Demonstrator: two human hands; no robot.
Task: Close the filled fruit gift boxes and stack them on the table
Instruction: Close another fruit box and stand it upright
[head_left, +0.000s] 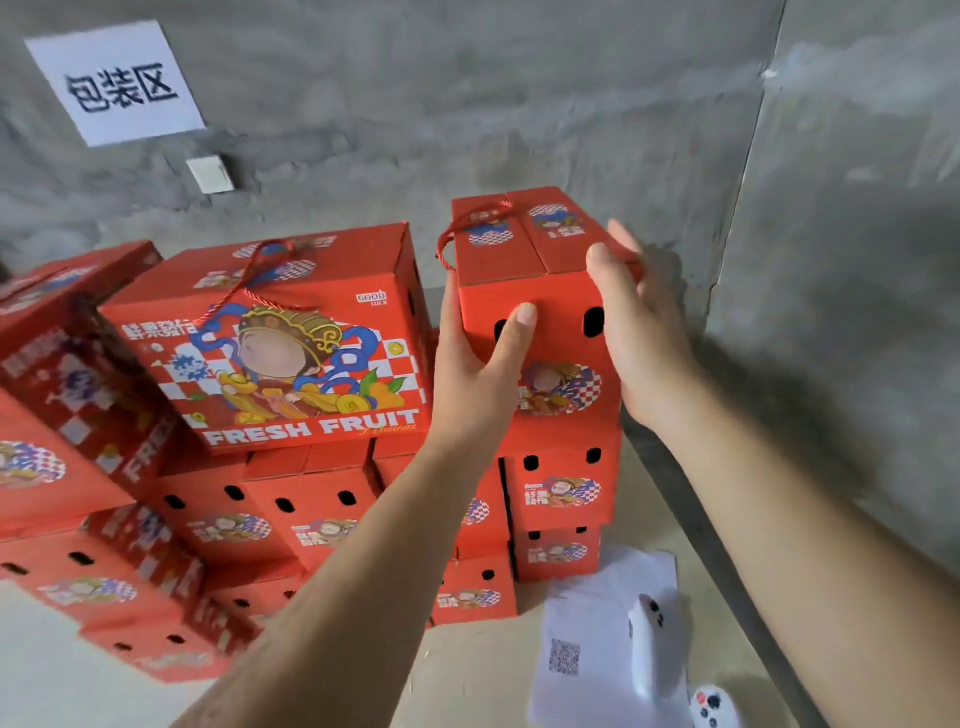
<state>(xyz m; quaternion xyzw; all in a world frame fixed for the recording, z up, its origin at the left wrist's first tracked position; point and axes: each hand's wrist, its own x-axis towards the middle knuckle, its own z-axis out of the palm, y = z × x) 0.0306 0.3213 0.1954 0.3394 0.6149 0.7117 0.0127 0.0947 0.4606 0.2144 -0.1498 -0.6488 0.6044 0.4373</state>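
Both hands are clamped on the top box (535, 291): left hand (480, 358) is wrapped round its left near corner, thumb pressed on the front face by a vent hole; right hand (641, 332) is laid against the right side, fingers curled over the top edge. The box is held at the head of the right-hand stack (561, 493), against the concrete wall (519, 104). Whether it is fully seated on the box below cannot be told.

Risks, as judged:
- Stack is tall and narrow. If the box is set down off-square, a topple towards the worktop (467, 665) edge is likely.
- Top flaps are seen closed but only butted at the centre seam; a squeeze from the sides could pop them open.
- Red cord handle (447, 244) hangs loose over the left edge; it could be trapped under a further box, or snagged by the left hand on release.
- Neighbouring big box (270, 343) sits tilted on its own pile, just beside; a knock from the left forearm could shift it.
- Paper sheet (608, 623) and white controller (657, 644) lie near the stack base and would be hit in a fall.
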